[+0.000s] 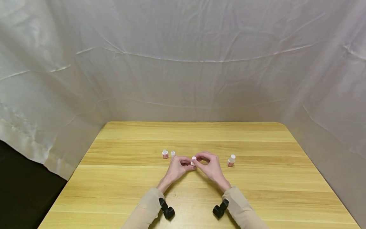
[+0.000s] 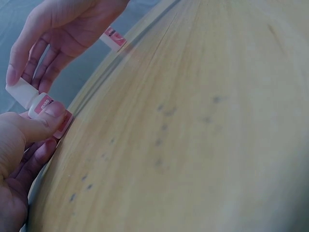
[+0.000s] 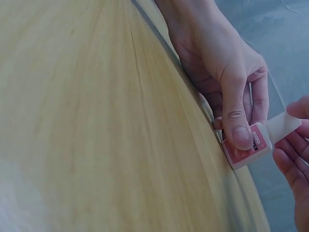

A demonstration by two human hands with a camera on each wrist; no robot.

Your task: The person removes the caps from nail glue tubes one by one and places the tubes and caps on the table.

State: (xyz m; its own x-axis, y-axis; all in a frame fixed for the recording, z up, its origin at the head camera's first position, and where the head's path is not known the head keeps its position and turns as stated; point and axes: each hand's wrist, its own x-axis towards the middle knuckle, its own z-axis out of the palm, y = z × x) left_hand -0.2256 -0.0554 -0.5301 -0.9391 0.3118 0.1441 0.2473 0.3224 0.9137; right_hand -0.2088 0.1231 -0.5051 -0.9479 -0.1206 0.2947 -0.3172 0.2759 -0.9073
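Above the middle of the table, both hands meet on a small white bottle (image 3: 248, 147) with a red label and a white cap (image 3: 284, 126). My left hand (image 1: 178, 168) grips the bottle's body, its thumb lying over the label. From the other side my right hand (image 1: 211, 166) pinches the cap between thumb and fingers. In the left wrist view the cap (image 2: 21, 93) sits on the bottle's neck, and the bottle leans. Whether the base touches the table cannot be made out.
To the right stands another capped bottle (image 1: 231, 161) with a red label. Left of the hands is a bottle (image 1: 165, 154) with a shorter top, and beside it a small whitish piece (image 1: 172, 153), too small to identify. Grey-white cloth (image 1: 194, 79) hangs behind the wooden table (image 1: 257, 197).
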